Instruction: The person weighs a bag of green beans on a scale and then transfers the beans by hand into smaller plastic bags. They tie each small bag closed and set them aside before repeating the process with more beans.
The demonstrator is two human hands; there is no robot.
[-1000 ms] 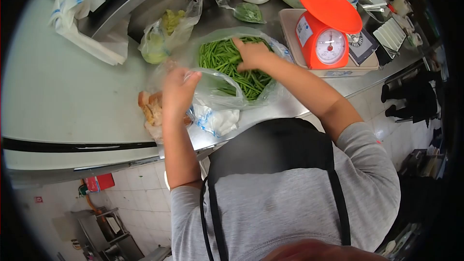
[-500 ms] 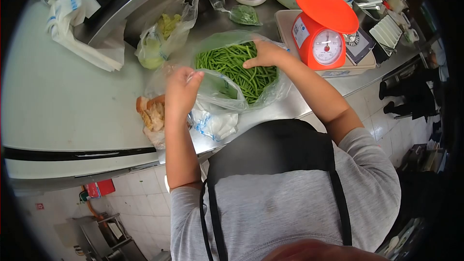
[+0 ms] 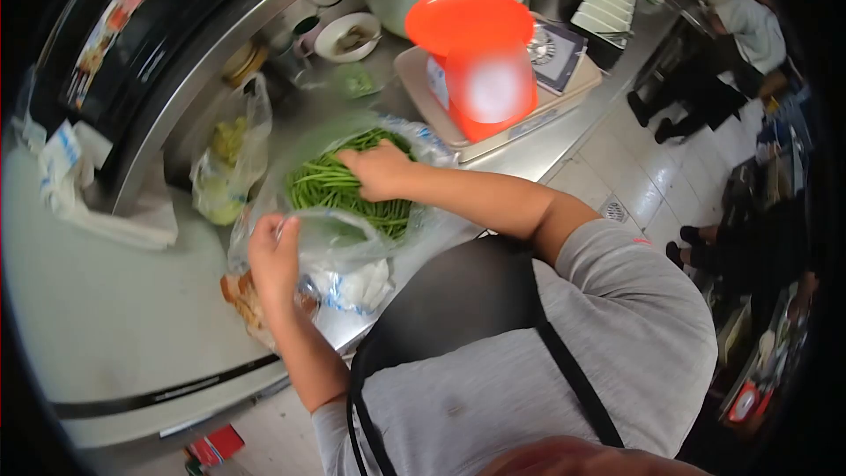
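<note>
A clear plastic bag (image 3: 330, 222) full of long green beans (image 3: 322, 183) stands with its mouth wide on the metal counter. My left hand (image 3: 275, 257) is closed at the bag's near left edge, pinching the plastic between thumb and fingers. Inside the bag, my right hand (image 3: 386, 172) lies on the beans with its fingers curled in among them; some fingertips are hidden. Just below the bag is a crumpled white plastic bag (image 3: 357, 286) with blue print. Bread-like brown pieces (image 3: 242, 295) in plastic lie partly behind my left wrist.
An orange kitchen scale (image 3: 471, 26) stands on a beige platform (image 3: 564, 97) to the right. Behind the beans are a white bowl (image 3: 330, 40), a small bag of greens (image 3: 357, 81) and a large pot (image 3: 388, 4). A bag of pale leaves (image 3: 220, 185) stands left. Another person (image 3: 740, 44) is at far right.
The view has swung, so the counter things sit further left and tilted. My right hand has moved from the bag's far rim down into the beans. My left hand stays at the bag's edge.
</note>
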